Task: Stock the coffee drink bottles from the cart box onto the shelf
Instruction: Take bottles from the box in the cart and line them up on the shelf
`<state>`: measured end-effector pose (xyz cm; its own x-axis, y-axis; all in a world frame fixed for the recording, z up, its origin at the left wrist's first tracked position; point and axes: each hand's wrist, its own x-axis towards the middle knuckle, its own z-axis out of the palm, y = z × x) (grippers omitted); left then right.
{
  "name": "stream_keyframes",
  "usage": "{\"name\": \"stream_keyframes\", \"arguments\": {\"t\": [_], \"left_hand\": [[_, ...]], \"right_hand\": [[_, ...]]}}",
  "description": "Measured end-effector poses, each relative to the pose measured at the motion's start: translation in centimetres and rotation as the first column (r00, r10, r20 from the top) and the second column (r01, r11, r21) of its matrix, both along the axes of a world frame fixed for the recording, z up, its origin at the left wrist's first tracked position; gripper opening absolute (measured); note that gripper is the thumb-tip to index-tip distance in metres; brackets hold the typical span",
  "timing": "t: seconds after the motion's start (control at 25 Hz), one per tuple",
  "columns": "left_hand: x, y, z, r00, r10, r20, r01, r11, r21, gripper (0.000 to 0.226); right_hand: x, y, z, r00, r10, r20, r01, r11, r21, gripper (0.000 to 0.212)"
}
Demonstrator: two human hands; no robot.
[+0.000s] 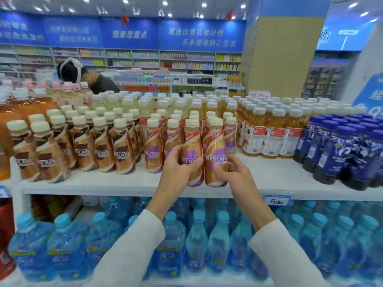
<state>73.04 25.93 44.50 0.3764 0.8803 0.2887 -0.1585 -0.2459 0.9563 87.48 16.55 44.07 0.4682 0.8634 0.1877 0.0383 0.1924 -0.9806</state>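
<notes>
**Desk:** What do you read along the shelf, from the left?

**Operator:** I see brown-labelled bottles (103,150) with cream caps first, standing in rows on the white shelf (93,184). Their labels read NESCAFE in white letters. Next come the purple-labelled coffee bottles (153,150), same brand, each with a red diagonal band carrying writing too small for me to read.

**Desk:** And the hands?

**Operator:** My left hand (178,164) is wrapped around one purple-labelled bottle (193,156), thumb across the front of its label, fingers closed on it. Just beside it, touching, stands a second bottle (215,156), upright at the shelf's front edge; NESCAFE reads clearly on it. My right hand (234,172) clasps that one low down, fingertips (219,169) pressed on the label.

**Desk:** Further right?

**Operator:** Amber drink bottles (271,137) with red and white labels, text illegible, then dark blue bottles (335,150) with blue caps. A price tag (277,200) on the shelf edge reads 6.00. Below sit blue water bottles (196,241).
</notes>
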Motion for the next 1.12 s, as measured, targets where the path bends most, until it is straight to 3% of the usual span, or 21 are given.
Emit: {"name": "stream_keyframes", "arguments": {"t": [0.2, 0.4, 0.52, 0.76, 0.88, 1.12], "left_hand": [[0.8, 2.3, -2.5, 0.98, 0.153, -0.126, -0.124, 0.969, 0.215, 0.07], [1.0, 1.6, -4.6, 0.983, 0.185, -0.009, -0.181, 0.969, 0.166, 0.071], [0.8, 1.3, -5.7, 0.973, 0.216, -0.082, -0.197, 0.961, 0.195, 0.076], [1.0, 0.5, -5.4, 0.923, 0.353, -0.153, -0.297, 0.907, 0.298, 0.069], [1.9, 0.3, -5.1, 0.874, 0.441, -0.203, -0.369, 0.876, 0.312, 0.07], [1.9, 0.5, -6.1, 0.848, 0.485, -0.217, -0.381, 0.84, 0.386, 0.063]], "right_hand": [[1.2, 2.6, -2.3, 0.999, -0.011, 0.048, 0.012, 1.0, -0.026, 0.046], [1.3, 3.1, -3.1, 0.99, -0.006, 0.144, 0.007, 1.0, -0.01, 0.059], [0.9, 2.9, -3.6, 0.973, -0.052, 0.227, 0.056, 0.998, -0.013, 0.061], [-0.3, 3.3, -4.3, 0.879, -0.308, 0.363, 0.335, 0.942, -0.012, 0.056], [-0.5, 3.9, -4.0, 0.858, -0.328, 0.395, 0.36, 0.933, -0.005, 0.063], [-0.3, 3.7, -4.8, 0.835, -0.366, 0.41, 0.404, 0.915, -0.005, 0.054]]}}
